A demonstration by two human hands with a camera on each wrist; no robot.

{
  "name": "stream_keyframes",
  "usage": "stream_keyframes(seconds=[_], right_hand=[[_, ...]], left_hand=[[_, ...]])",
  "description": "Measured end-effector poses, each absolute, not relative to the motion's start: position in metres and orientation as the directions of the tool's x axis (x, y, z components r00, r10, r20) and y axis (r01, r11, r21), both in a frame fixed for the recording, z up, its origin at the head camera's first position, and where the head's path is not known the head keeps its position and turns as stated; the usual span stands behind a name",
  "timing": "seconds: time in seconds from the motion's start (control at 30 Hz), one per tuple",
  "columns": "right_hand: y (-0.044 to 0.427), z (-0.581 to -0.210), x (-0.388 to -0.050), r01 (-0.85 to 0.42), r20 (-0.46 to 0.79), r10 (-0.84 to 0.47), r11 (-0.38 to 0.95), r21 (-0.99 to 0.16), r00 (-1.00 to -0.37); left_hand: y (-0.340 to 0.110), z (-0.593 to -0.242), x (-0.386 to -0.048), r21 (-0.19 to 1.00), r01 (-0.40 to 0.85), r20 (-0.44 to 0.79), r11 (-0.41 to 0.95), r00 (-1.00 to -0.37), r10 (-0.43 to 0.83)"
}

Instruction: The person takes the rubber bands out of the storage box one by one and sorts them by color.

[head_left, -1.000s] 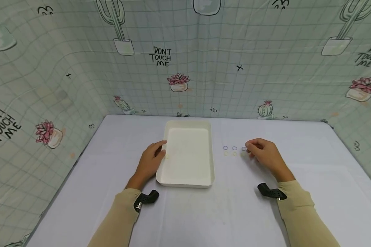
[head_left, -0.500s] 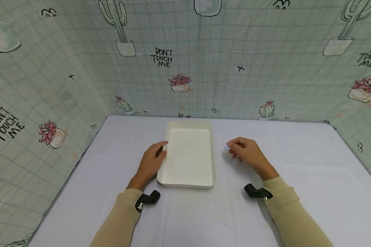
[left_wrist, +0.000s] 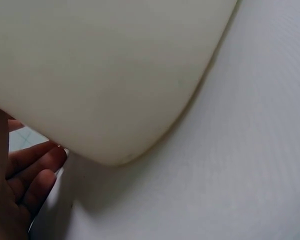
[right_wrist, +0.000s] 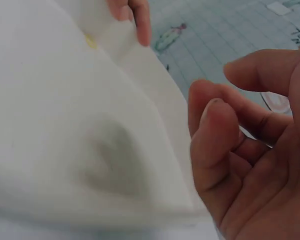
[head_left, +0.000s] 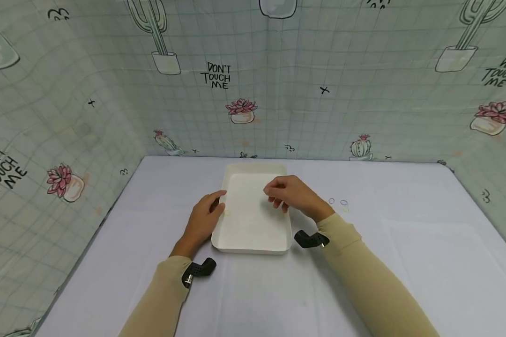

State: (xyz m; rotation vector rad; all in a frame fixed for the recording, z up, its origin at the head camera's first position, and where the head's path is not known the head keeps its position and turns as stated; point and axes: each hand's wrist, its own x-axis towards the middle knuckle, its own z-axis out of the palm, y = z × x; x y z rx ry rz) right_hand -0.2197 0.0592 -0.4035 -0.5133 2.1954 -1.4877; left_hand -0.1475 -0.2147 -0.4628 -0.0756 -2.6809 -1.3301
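Note:
My left hand (head_left: 202,220) holds the left side of a white rectangular tray (head_left: 253,250), finger and thumb at its rim. In the left wrist view, the fingers (left_wrist: 37,165) curl beside the tray's edge. A small yellow ring (head_left: 227,213) lies inside the tray near that hand. Over the tray's right half hovers my right hand (head_left: 293,194), fingers curled. The right wrist view shows a gap between its thumb and visible fingers; whether a thin ring is held cannot be told. Two purple rings, one at the right (head_left: 343,202), and a faint yellow ring (head_left: 346,209) lie beyond the right wrist.
A white cloth (head_left: 253,299) covers the table. Behind and to the left hangs a grid-patterned curtain (head_left: 303,117) printed with cacti. The right forearm (head_left: 362,267) may cover more rings. A black camera mount (head_left: 312,239) sits on the right wrist, close to the tray's edge.
My right hand has moved left from the rings on the table to above the tray. Rings at the right of the row are uncovered. The left hand stays at the tray.

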Motion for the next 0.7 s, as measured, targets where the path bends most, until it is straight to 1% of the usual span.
stream_keyframes(seconds=[0.17,0.37,0.5,0.7], right_hand=[[0.024,-0.395,-0.226,-0.011,-0.208,-0.563,0.361,-0.932,-0.800],[-0.014,-0.400,-0.229,-0.057,-0.227,-0.609,0.410,-0.910,-0.760],[-0.031,-0.412,-0.228,-0.120,-0.220,-0.616,0.462,-0.879,-0.757],[-0.046,-0.428,-0.227,-0.286,-0.151,-0.604,0.564,-0.774,-0.783]], left_hand=[[-0.215,-0.461,-0.150,0.794,0.101,0.140,0.599,-0.990,-0.019],[-0.219,-0.461,-0.149,0.796,0.110,0.154,0.596,-0.988,-0.024],[-0.218,-0.464,-0.150,0.797,0.120,0.164,0.592,-0.986,-0.020],[-0.215,-0.463,-0.152,0.791,0.150,0.202,0.593,-0.979,-0.021]])
